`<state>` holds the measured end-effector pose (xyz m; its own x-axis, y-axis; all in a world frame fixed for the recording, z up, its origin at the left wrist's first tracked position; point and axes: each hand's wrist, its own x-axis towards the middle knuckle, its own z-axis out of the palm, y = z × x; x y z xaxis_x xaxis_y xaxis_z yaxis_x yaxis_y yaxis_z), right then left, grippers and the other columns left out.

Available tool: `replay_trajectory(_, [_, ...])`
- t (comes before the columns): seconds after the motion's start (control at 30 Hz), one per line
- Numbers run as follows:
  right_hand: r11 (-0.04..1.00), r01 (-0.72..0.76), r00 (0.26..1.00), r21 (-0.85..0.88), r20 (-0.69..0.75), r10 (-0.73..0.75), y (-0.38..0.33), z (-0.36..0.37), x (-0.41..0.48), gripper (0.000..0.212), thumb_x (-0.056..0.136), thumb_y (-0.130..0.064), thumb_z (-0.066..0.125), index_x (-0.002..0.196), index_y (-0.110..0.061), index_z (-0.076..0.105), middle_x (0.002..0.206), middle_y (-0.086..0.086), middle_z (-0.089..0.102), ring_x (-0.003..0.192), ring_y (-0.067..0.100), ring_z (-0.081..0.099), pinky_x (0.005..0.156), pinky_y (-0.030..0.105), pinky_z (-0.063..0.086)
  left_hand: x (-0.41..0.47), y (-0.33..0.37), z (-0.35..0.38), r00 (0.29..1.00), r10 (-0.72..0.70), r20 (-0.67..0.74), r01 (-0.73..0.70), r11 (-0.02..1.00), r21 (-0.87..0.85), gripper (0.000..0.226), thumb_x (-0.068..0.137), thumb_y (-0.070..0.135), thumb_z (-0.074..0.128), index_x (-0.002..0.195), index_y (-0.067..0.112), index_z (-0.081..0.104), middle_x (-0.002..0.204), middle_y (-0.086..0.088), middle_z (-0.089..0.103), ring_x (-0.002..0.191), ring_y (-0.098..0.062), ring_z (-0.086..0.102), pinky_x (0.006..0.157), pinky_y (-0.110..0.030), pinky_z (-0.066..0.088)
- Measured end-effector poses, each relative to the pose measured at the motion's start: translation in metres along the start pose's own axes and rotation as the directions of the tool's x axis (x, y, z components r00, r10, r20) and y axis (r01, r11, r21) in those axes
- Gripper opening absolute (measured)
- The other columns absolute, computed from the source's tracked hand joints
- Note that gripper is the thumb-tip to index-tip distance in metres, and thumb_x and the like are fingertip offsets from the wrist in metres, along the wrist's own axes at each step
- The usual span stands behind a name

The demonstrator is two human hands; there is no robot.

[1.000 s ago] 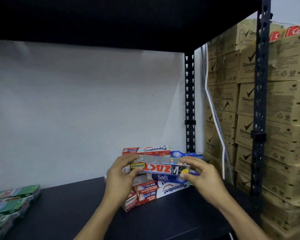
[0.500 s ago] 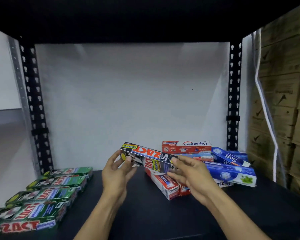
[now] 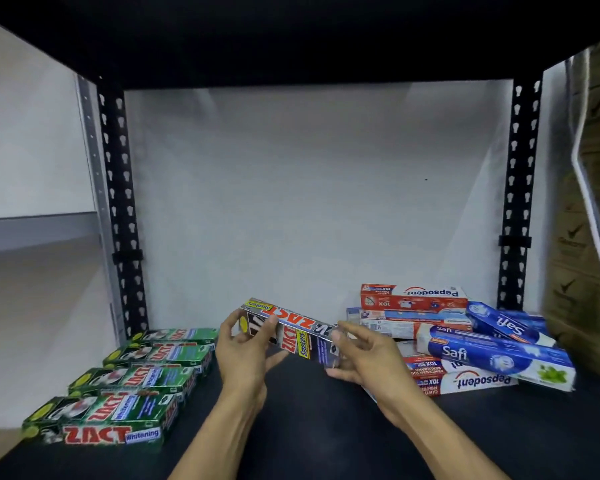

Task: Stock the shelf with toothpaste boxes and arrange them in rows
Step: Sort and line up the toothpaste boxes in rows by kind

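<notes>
Both hands hold a silver and black ZACT Smokers toothpaste box (image 3: 291, 332) above the middle of the black shelf board (image 3: 309, 427). My left hand (image 3: 245, 355) grips its left end, and my right hand (image 3: 364, 358) pinches its right end. The box tilts down to the right. A row of green ZACT Whitening boxes (image 3: 132, 386) lies at the left of the shelf. A loose pile of red Pepsodent boxes (image 3: 413, 299) and blue Safi boxes (image 3: 492, 355) sits at the right.
A black slotted upright (image 3: 118, 209) stands at the back left and another black upright (image 3: 520, 195) at the back right. The upper shelf board (image 3: 291, 36) hangs close overhead. Brown cartons (image 3: 589, 237) are stacked beyond the right post. A white wall closes the back.
The view has swung left, bringing the green row into sight. The ZACT Smokers box has left the right pile and moved toward the shelf's middle, held in both hands.
</notes>
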<state>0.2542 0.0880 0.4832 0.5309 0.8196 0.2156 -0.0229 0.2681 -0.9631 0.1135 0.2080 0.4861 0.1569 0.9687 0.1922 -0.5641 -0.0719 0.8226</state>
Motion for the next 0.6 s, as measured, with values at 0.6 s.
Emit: replay_trajectory(0.6, [0.656,0.078,0.997,-0.750,0.071,-0.038,0.021,0.022,0.045,0.079,0.080,-0.017,0.080,0.148,-0.026,0.042,0.144,-0.001,0.052,0.126,0.014,0.052,0.104,0.018,0.036,0.038,-0.005,-0.051,0.995,0.098,-0.022,-0.063,0.779,0.624,0.056,0.078,0.031,0.084,0.128,0.015,0.062,0.121,-0.005,0.063,0.086,-0.025,0.072,0.059,-0.036,0.062])
